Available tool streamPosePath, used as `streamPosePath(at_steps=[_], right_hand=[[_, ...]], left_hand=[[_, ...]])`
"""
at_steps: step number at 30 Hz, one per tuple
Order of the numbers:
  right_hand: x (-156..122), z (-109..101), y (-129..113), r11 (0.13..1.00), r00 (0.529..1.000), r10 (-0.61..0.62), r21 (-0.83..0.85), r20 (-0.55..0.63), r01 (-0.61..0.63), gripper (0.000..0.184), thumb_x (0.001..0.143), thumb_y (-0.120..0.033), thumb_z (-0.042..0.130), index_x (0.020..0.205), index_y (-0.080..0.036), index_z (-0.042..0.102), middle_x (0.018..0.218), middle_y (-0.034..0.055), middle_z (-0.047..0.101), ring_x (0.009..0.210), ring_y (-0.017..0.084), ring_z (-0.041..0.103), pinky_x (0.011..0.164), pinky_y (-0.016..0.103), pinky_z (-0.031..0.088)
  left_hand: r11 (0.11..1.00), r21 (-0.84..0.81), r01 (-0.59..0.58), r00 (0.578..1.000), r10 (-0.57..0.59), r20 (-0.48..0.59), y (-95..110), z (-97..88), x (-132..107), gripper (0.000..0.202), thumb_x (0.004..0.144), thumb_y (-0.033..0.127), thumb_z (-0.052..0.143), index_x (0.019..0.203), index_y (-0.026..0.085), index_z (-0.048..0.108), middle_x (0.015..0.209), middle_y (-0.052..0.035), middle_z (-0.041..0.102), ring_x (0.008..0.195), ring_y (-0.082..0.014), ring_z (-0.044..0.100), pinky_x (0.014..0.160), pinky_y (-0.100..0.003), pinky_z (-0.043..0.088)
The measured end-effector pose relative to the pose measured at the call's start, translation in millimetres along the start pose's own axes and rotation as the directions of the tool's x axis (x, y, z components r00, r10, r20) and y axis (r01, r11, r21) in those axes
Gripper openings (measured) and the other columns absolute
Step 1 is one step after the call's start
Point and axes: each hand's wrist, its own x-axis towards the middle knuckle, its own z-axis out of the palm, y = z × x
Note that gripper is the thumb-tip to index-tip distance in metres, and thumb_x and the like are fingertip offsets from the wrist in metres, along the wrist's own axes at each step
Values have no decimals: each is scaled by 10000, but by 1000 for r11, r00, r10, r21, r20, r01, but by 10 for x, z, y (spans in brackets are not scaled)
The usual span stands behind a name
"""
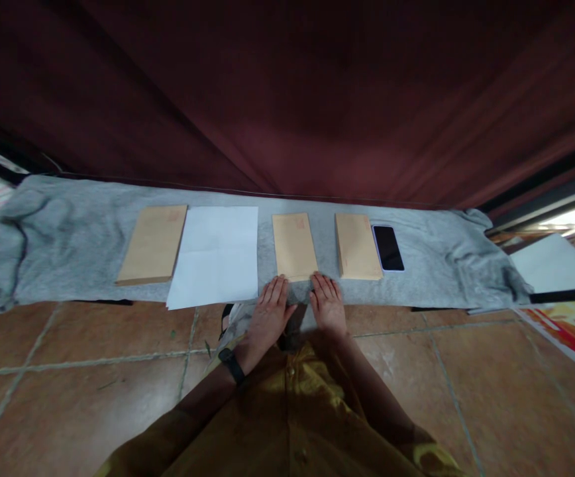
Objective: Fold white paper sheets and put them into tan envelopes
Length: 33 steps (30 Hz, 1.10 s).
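Note:
A brown paper envelope (295, 245) with a small red print lies in front of me on a grey cloth. At its near left corner rests my left hand (271, 306), palm down with fingers stretched out. My right hand (327, 305) lies flat by the near right corner, its fingertips at the envelope's edge. Left of it are white paper sheets (218, 255) and a thick stack of brown envelopes (153, 244). On the right a second stack of brown envelopes (358, 245) sits beside a phone (389, 248) with a dark screen.
The grey cloth (436, 265) covers a long narrow surface. A dark red curtain (287, 119) hangs along its far side. Dark metal bars (546, 172) stand at the right, near a white board (556, 262) and a colourful printed package (573, 331). Below is a tiled floor (113, 404).

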Motion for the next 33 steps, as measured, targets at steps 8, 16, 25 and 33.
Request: streamPosePath(at_steps=[8,16,25,33], right_hand=[[8,-1,-40,1000,1000,14,1,-12,-14,480,1062,-261,358,1513,-140,470,1518,125,540,1451,246,426,1215,477,299],[5,25,-49,1000,999,30,-1,-17,-30,473,1061,-257,355,1495,-121,488,1513,132,543,1436,255,435,1214,484,293],[13,10,-58,1000,999,26,4,-26,-26,469,1058,-249,354,1488,-125,495,1501,132,555,1430,257,443,1209,485,297],[8,-9,-163,1000,999,-20,23,-31,20,491,1039,-260,392,1511,-157,480,1535,129,520,1467,279,405,1219,534,306]], left_hand=[[883,-401,245,946,-308,-99,-20,-43,342,485,939,235,539,1418,158,518,1417,-159,580,1301,-263,578,1111,-435,494],[576,-656,488,823,-554,126,-61,-143,616,567,833,248,690,1363,138,523,904,-41,710,821,-190,694,792,-324,570],[334,-724,604,728,-602,329,-129,-19,760,162,784,194,679,918,191,590,602,55,637,543,-115,627,547,-204,489],[290,-716,635,711,-581,395,-171,-87,771,191,765,199,684,775,212,493,526,85,574,456,-88,583,471,-162,438]])
